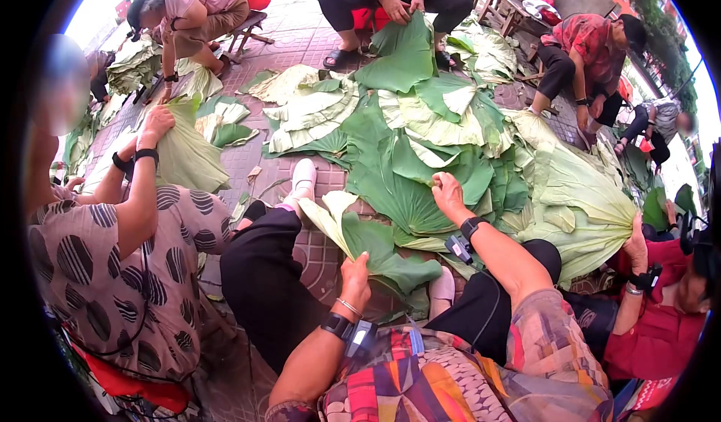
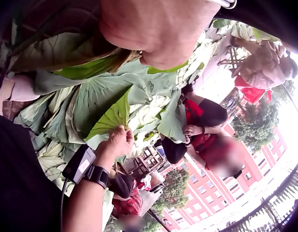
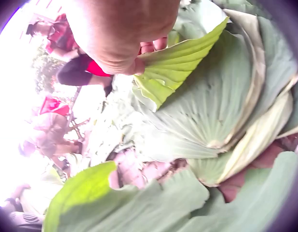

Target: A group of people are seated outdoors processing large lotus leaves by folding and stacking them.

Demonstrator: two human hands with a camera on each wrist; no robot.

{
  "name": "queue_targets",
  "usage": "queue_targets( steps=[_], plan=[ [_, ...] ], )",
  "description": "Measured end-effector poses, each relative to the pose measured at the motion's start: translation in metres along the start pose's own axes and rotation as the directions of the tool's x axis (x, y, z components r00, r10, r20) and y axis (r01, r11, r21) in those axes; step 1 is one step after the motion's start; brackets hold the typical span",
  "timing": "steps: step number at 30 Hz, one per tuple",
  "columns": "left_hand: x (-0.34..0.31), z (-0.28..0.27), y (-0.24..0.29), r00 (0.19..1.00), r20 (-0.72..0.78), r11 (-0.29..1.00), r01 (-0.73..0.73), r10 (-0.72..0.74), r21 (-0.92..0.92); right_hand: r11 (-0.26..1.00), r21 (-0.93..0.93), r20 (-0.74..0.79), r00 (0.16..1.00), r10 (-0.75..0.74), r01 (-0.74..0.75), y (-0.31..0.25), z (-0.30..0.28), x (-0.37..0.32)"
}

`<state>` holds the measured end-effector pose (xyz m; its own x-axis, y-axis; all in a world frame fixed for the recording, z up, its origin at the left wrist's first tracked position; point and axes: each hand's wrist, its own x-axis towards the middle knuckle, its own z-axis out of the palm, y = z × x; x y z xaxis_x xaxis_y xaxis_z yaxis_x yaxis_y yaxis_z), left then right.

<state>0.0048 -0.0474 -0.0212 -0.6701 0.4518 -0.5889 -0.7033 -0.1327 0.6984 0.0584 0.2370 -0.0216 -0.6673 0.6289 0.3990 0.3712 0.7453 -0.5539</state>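
Note:
Low in the head view, the left hand point(image 1: 355, 281) grips the edge of a folded leaf point(image 1: 375, 248), green on one side and pale on the other. Up and to the right of it, the right hand point(image 1: 449, 197) is over a spread of large green leaves point(image 1: 398, 189). The right wrist view shows the right hand point(image 3: 127, 36) pinching the edge of a bright yellow-green leaf point(image 3: 180, 65) between thumb and fingers. That leaf point(image 2: 112, 115) also shows in the left wrist view, below the left hand point(image 2: 153, 31), whose fingertips are mostly hidden.
Several seated people surround the leaves. One across holds up a green leaf point(image 1: 398, 58); one at the left holds a pale leaf point(image 1: 188, 144). A large pale leaf bundle point(image 1: 582, 197) lies at the right. A pink shoe point(image 1: 303, 178) is beside the leaves on the paving.

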Motion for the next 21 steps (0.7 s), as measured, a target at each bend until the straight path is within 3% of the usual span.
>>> queue_targets(
  steps=[4,6,8,10,13,15,16,18,21],
  plan=[
    [0.005,-0.002,-0.003,0.999,0.020,0.998,0.037,-0.036,-0.057,0.987,0.147,-0.019,0.998,0.062,-0.058,-0.027,-0.020,0.027],
    [0.010,-0.001,-0.005,0.999,0.027,0.997,0.036,-0.034,-0.068,0.883,0.418,0.100,0.977,0.188,-0.213,-0.067,-0.032,0.030],
    [0.009,-0.003,-0.003,0.999,0.022,0.996,0.035,-0.033,-0.079,0.817,0.543,0.210,0.973,0.092,-0.194,-0.095,-0.029,0.017],
    [0.005,0.001,0.002,0.992,0.129,0.992,0.016,-0.001,-0.122,0.849,0.516,0.323,0.944,-0.070,-0.114,-0.128,-0.030,-0.010],
    [0.000,0.003,0.007,0.993,0.109,0.983,0.052,-0.033,-0.176,0.864,0.503,0.489,0.829,-0.271,-0.014,-0.154,-0.016,-0.058],
    [0.005,-0.003,0.005,0.991,0.115,0.980,0.093,-0.073,-0.174,0.872,0.489,0.611,0.722,-0.324,-0.022,-0.156,-0.009,-0.085],
    [0.007,-0.006,0.003,0.991,0.111,0.981,0.092,-0.073,-0.173,0.874,0.476,0.562,0.729,-0.390,0.100,-0.156,-0.007,-0.092],
    [0.005,-0.004,0.002,0.989,0.041,0.977,0.149,-0.145,-0.152,0.879,0.472,0.583,0.724,-0.369,0.069,-0.154,-0.007,-0.096],
    [0.005,0.002,0.008,0.989,0.058,0.967,0.145,-0.136,-0.207,0.847,0.531,0.574,0.743,-0.344,-0.018,-0.153,-0.011,-0.095]
  ],
)
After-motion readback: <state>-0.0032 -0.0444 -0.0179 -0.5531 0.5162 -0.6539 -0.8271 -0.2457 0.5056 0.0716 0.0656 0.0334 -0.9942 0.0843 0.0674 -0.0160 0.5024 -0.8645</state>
